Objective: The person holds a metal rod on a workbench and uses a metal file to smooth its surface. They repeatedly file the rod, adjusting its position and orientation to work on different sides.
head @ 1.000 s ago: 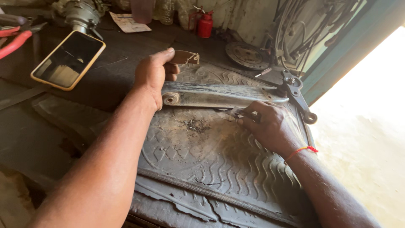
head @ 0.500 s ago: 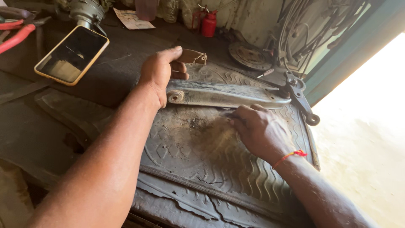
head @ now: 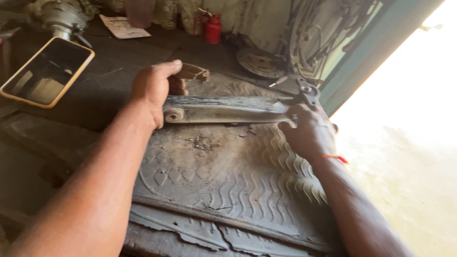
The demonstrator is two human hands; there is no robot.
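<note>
Long flat metal arm (head: 228, 110) lies across the far part of a worn rubber mat (head: 214, 190) with wavy ribs, running left to right, bushing eye at its left end

Left hand (head: 154, 90) rests over the left end of the arm, palm against the eye, fingers curled loosely over the top edge; looks like a steadying grip, not a full clench. Just beyond its fingertips sits a small brownish block (head: 193, 72), touching or nearly touching the fingers, can't tell which

Right hand (head: 309, 131) is closed around the right end of the arm, fingers wrapped under and over it. Thin red thread band (head: 337, 157) on that wrist. Just past the hand, the arm's end meets a dark metal fitting (head: 307, 90) with a round eye; exact joint is hidden by the hand

Mat is dusty, with a patch of grit (head: 204, 142) near its middle and cracks along the near edge. It lies on a dark worktop (head: 119, 62)

Around it:
- phone (head: 47, 71) in a yellow case, screen up, far left, well apart from the arm
- greyish machine part (head: 59, 16) just behind the phone
- paper slip (head: 124, 27) at the back
- small red can (head: 213, 29) by the back wall
- round metal disc (head: 261, 62) behind the arm, near the right end
- bundle of cables (head: 323, 38) hanging at the back right
</note>
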